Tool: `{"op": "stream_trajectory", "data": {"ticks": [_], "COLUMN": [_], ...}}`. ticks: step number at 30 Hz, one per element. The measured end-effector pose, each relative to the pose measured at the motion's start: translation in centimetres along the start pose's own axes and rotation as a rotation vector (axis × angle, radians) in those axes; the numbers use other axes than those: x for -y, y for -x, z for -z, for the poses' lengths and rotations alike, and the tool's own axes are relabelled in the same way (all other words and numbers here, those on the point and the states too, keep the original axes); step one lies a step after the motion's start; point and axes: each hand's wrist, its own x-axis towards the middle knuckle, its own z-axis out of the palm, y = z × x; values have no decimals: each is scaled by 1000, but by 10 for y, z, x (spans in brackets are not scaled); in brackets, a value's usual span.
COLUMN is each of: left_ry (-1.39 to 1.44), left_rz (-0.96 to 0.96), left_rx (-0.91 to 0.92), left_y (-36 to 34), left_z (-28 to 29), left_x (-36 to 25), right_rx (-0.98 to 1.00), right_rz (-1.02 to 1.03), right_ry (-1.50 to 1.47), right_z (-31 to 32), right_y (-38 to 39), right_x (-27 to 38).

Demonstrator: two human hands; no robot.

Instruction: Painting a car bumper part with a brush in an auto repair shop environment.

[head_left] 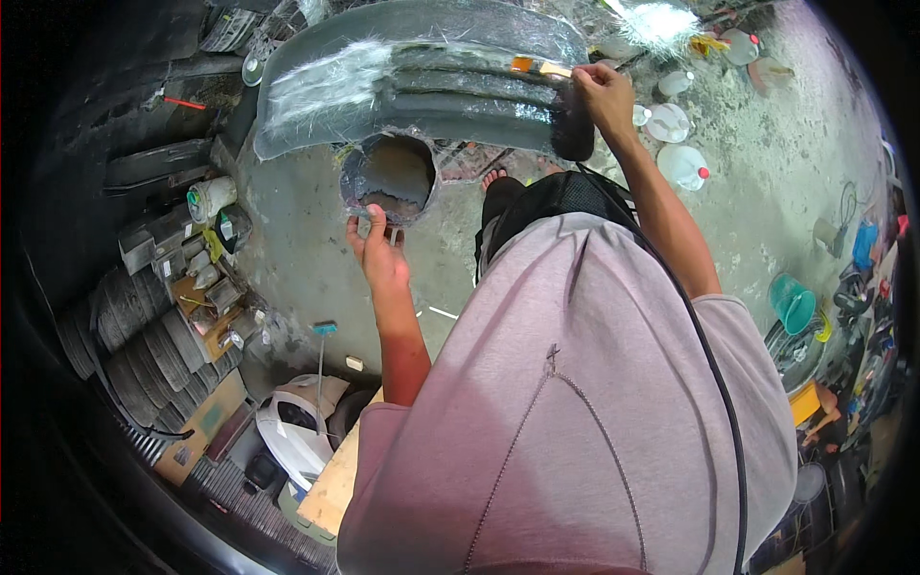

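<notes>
Grey concrete floor (pixel 297 249) spreads under a person in a pale T-shirt (pixel 565 460), seen from above. Across the top lies a long, curved, dark panel (pixel 450 24), glossy in places, with lengthwise ridges (pixel 470 81) through its middle. Loose white fibres (pixel 331 81) cover much of its left part, their strands sticking out untidily. Just below the panel's lower edge, left of centre, is a round, dark-walled container (pixel 353 182); its contents are too dim to tell. The left hand (pixel 383 259) grips the container's near rim. The right hand (pixel 606 94), at the panel's right end, pinches a small brush (pixel 548 68) by its pale handle, amber end pointing left over the ridges. Whether the brush touches the surface cannot be told. Good work here probably means short, light dabs rather than long strokes, since dragging could pull strands loose. The grooves between ridges likely need the tip pushed well in, so that no air stays trapped. Holding the container close under the panel's edge should shorten the trips and catch drips.
</notes>
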Motion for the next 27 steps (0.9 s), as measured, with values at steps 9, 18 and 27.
{"op": "stream_trajectory", "data": {"ticks": [9, 18, 27], "left_ry": [-8, 10, 9], "left_rz": [-4, -6, -23], "left_rx": [8, -10, 14], "left_y": [2, 1, 4], "left_z": [-1, -3, 1], "left_x": [1, 1, 0], "right_rx": [-88, -73, 448], "right_rz": [-86, -98, 516], "right_ry": [96, 147, -43], "right_z": [0, 15, -19], "right_y": [1, 7, 92], "right_x": [18, 18, 99]}}
